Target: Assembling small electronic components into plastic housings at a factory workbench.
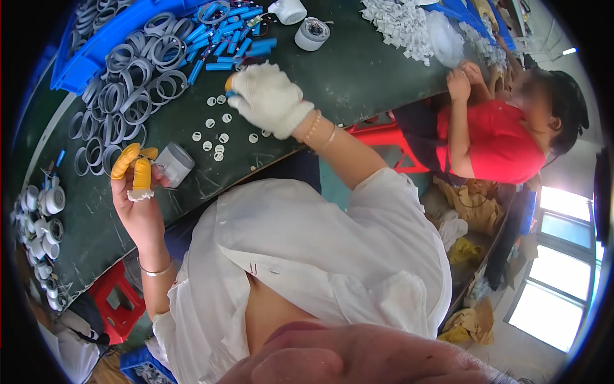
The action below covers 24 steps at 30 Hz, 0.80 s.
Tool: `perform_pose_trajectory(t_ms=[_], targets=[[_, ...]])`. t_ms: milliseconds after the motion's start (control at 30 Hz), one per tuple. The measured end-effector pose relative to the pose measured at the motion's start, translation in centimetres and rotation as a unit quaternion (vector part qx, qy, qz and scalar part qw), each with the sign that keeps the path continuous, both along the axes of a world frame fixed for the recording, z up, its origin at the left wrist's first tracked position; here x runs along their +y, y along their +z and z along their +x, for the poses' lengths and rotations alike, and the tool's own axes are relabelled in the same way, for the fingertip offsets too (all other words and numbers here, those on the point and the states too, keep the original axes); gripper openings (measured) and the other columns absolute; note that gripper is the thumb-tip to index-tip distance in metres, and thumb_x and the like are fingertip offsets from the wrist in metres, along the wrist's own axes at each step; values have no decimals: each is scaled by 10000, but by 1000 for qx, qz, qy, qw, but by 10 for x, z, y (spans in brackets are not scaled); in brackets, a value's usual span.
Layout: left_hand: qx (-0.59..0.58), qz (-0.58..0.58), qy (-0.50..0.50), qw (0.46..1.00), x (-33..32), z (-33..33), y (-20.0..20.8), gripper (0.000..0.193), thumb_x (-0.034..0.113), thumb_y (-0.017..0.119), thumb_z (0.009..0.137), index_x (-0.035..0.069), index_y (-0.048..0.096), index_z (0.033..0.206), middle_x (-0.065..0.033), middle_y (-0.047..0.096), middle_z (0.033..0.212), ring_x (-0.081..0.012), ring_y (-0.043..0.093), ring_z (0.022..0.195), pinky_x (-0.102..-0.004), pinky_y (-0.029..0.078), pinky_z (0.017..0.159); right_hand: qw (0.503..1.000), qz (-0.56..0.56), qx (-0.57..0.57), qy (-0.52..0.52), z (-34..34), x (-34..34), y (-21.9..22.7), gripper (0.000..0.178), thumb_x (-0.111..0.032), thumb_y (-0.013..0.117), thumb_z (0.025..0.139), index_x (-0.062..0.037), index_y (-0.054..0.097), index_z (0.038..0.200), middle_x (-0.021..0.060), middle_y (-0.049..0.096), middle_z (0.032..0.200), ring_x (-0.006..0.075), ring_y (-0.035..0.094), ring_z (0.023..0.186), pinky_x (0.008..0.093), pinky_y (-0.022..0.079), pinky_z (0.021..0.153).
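Note:
My left hand [136,174], with yellow covers on several fingers, grips a grey-white round housing [175,164] by its side, tilted just above the dark table. My right hand [265,99] wears a white knitted glove and reaches to the near edge of a pile of blue cylindrical cells [227,40]. Its fingers are bent together, with yellow and blue showing at the tips. Whether the blue is a cell or a finger cover I cannot tell. Small white round discs [224,138] lie on the table between my hands.
Many grey rings [121,96] are heaped beside a blue bin [80,67]. Finished-looking round housings [46,221] stand at the left edge. Two more housings [311,34] sit at the back. A co-worker in red [492,141] sits at right, near small white parts [400,29].

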<state>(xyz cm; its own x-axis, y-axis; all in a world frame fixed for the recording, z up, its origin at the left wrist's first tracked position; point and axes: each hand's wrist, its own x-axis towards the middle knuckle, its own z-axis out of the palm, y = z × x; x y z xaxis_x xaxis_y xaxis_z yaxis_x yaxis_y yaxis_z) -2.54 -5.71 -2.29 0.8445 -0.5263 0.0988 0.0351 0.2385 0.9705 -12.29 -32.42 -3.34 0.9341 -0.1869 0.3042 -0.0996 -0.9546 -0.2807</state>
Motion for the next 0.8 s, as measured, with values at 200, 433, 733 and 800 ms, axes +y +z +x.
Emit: perform_pose_trajectory(t_ms=[200,433,733,800], targets=[[-11,29,-5,999,7,8,-7,317,34,521,954,11,525,1270,-118,637,1032,-132,596,792,-279,535,695,997,57,26,34,-17,-16,7,184,-232,646,833,-53,629,793,122,602,822,319,578,802,423,485,714],[-8,23,18,1000,8,7,-7,310,17,515,955,1,524,1265,-110,640,992,-149,619,813,-292,546,714,973,49,-190,-122,-23,-39,37,240,-315,674,836,-77,651,861,116,615,847,350,580,801,460,463,710],[9,2,20,1000,4,4,-4,319,2,522,946,-8,520,1265,-113,643,985,-171,632,848,-312,559,757,981,136,137,-28,37,-34,33,435,-473,590,850,-57,688,926,175,656,934,340,634,886,417,503,792],[7,3,21,1000,5,3,-1,315,4,524,947,-6,525,1261,-112,644,986,-168,631,850,-307,557,755,986,126,110,-12,38,-39,27,403,-436,600,852,-50,678,935,172,645,923,337,623,870,429,491,775]])
